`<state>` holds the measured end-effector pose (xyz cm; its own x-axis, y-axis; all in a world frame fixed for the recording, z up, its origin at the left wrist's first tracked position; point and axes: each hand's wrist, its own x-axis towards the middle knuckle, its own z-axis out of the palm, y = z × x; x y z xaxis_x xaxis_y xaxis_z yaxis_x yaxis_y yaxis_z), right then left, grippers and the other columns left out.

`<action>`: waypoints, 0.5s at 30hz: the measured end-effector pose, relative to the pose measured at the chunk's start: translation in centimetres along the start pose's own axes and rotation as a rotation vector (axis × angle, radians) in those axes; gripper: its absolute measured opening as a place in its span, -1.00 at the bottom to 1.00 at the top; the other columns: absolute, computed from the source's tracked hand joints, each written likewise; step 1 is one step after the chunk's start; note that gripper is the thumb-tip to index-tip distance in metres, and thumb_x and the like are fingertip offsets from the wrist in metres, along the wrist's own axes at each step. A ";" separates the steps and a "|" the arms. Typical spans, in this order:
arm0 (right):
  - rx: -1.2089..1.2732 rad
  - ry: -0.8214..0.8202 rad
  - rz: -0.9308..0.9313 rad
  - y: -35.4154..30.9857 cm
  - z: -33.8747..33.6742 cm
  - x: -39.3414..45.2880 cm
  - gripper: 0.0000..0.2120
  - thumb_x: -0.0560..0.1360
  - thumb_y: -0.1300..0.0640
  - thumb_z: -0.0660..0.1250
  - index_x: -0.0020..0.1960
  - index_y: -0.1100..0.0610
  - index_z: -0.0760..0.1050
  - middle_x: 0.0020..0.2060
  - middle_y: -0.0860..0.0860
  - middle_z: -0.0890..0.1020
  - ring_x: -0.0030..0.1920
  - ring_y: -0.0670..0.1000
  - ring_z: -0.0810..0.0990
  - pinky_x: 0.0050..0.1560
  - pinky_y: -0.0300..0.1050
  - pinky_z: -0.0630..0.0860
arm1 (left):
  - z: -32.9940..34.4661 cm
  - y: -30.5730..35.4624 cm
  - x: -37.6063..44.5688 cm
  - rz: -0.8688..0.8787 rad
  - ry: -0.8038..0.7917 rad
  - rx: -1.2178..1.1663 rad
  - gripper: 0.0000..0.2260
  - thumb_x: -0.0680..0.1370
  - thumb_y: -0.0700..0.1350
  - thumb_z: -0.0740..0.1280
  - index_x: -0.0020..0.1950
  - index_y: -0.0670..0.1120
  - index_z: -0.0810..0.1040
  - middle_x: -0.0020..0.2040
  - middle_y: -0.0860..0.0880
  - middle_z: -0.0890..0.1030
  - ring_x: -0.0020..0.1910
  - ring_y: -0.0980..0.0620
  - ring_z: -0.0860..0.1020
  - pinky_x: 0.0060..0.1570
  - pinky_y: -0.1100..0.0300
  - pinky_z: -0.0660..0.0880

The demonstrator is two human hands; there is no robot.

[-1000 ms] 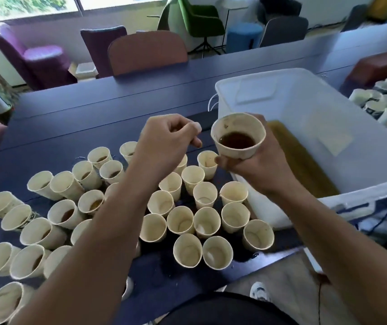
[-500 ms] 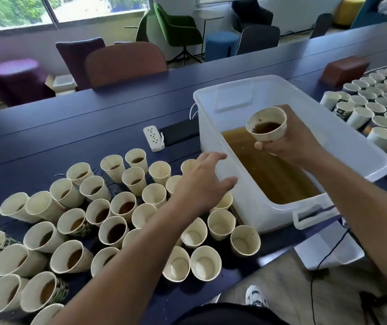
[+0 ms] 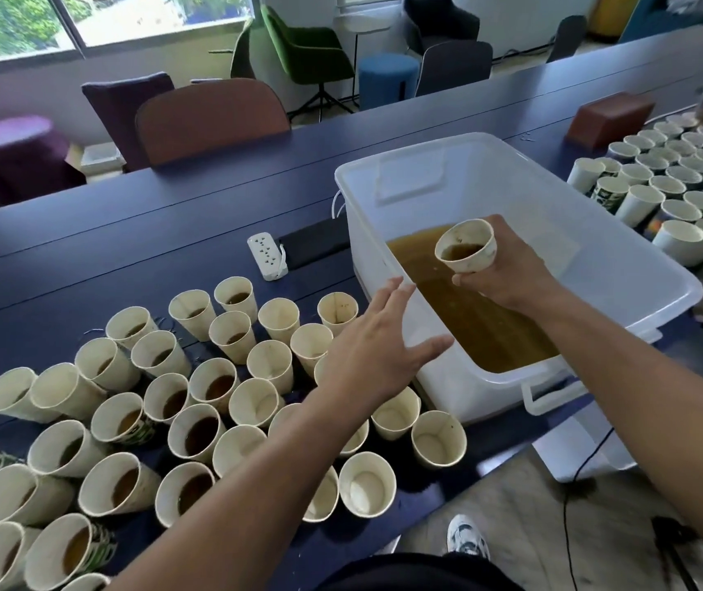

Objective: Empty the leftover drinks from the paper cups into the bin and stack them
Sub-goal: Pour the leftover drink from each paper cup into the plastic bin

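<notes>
My right hand (image 3: 507, 273) grips a paper cup (image 3: 465, 246) with brown drink in it, tilted toward me over the white plastic bin (image 3: 622, 266). The bin holds a pool of brown liquid (image 3: 477, 317). My left hand (image 3: 377, 343) hovers with fingers spread above the cups beside the bin's near left wall, holding nothing. Several paper cups (image 3: 196, 432) stand on the dark blue table (image 3: 85, 258), some with brown drink, some empty (image 3: 438, 439).
A white power strip (image 3: 267, 255) and a black pad lie left of the bin. Several more cups (image 3: 656, 181) stand at the right, by a brown block (image 3: 609, 119). Chairs line the table's far side. A shoe (image 3: 464, 537) and cable show on the floor.
My right hand carried the cup from in front of me out over the bin and tilted it. My left hand opened from a curl and moved toward the bin's wall.
</notes>
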<state>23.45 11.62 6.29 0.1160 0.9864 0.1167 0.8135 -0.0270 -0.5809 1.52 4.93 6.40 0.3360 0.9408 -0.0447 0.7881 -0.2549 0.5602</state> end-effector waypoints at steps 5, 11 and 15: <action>-0.088 -0.040 0.025 0.3 0.3 0.2 -0.38 0.39 -0.03 0.54 0.30 -0.10 0.26 0.16 -0.03 0.56 0.17 0.15 0.55 0.25 0.28 0.38 | -1.1 0.8 0.4 -0.021 -0.046 0.101 -0.26 0.50 0.42 0.28 0.60 0.15 0.18 0.63 0.25 0.08 0.48 0.03 0.38 0.16 0.00 0.48; -0.153 -0.074 0.041 0.3 0.1 0.0 -0.42 0.43 0.01 0.52 0.31 -0.06 0.26 0.08 -0.05 0.54 0.18 0.18 0.55 0.24 0.19 0.26 | -2.2 1.6 1.1 -0.029 -0.092 0.221 -0.26 0.48 0.43 0.30 0.55 0.11 0.26 0.58 0.25 0.21 0.36 0.00 0.49 -0.10 0.09 0.38; -0.179 -0.075 0.034 0.1 0.2 0.0 -0.42 0.42 0.02 0.50 0.31 -0.03 0.27 0.14 0.03 0.57 0.17 0.21 0.54 0.21 0.18 0.26 | -2.1 1.7 1.4 -0.041 -0.093 0.246 -0.27 0.47 0.43 0.33 0.53 0.10 0.28 0.53 0.22 0.30 0.32 -0.03 0.52 -0.05 0.02 0.47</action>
<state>23.42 11.62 6.10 0.1082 0.9935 0.0353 0.8991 -0.0827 -0.4299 2.25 6.29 9.08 0.3387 0.9295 -0.1456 0.8997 -0.2747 0.3393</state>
